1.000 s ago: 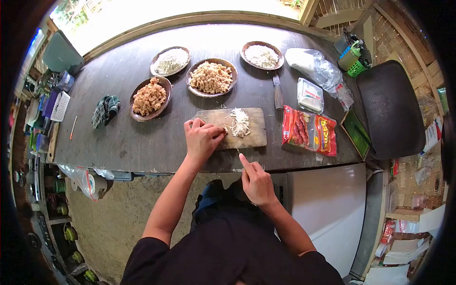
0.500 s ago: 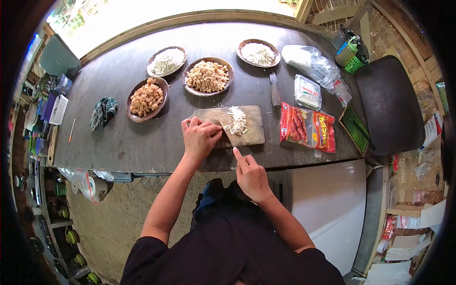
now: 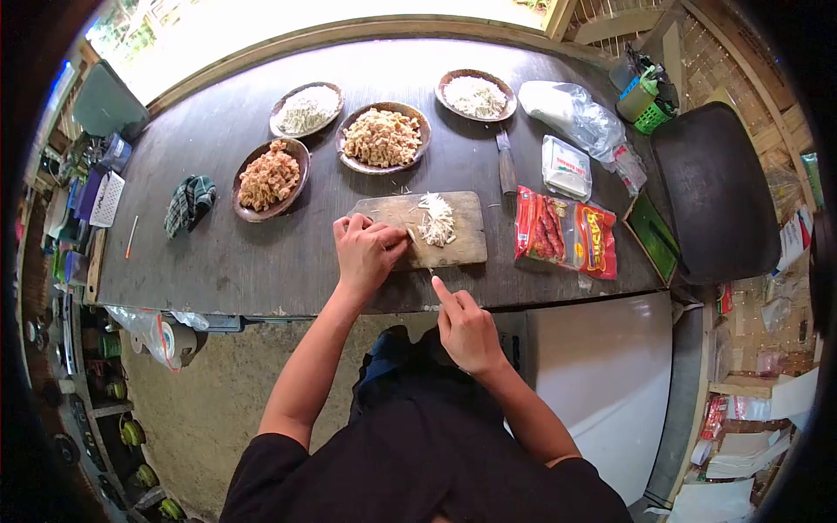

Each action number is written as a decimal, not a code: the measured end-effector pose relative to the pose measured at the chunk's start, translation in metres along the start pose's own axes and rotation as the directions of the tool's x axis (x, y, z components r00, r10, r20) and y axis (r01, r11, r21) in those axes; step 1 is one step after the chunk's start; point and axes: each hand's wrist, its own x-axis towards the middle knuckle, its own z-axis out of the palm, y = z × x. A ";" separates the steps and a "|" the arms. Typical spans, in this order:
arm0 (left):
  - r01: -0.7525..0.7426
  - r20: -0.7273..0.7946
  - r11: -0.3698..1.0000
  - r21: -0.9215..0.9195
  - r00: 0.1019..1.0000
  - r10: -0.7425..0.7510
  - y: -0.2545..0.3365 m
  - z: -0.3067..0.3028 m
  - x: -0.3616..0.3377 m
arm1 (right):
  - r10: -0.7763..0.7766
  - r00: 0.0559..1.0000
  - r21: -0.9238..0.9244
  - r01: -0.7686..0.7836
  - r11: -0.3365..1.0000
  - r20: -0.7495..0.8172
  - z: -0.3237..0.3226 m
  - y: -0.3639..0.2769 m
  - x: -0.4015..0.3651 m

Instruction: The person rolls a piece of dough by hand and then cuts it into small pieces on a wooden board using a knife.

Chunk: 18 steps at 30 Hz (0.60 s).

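Observation:
A wooden cutting board lies near the table's front edge, with a small heap of pale thin strips on it. Over the board's left part, my left hand has its fingers curled and pressed on a small pale piece. My right hand is at the board's front edge, closed round a knife whose handle is hidden in the palm. The index finger lies along the knife, of which only a narrow part shows.
Behind the board are bowls of brown chunks and bowls of pale strips. A second knife, a red food packet and plastic bags lie to the right. A checked cloth is at left.
My right hand has moved slightly right and towards me with the knife, and less of the blade shows over the board. My left hand has barely moved.

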 end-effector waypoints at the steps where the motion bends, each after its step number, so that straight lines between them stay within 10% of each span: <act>1: 0.000 0.002 1.000 -0.001 1.000 0.000 0.000 0.000 0.000 | 0.021 1.000 -0.002 -0.021 1.000 0.005 0.000 -0.002 0.002; 18: -0.016 0.006 0.999 0.048 1.000 0.015 0.002 -0.004 0.001 | -0.009 1.000 0.020 0.010 1.000 -0.015 -0.002 0.004 0.001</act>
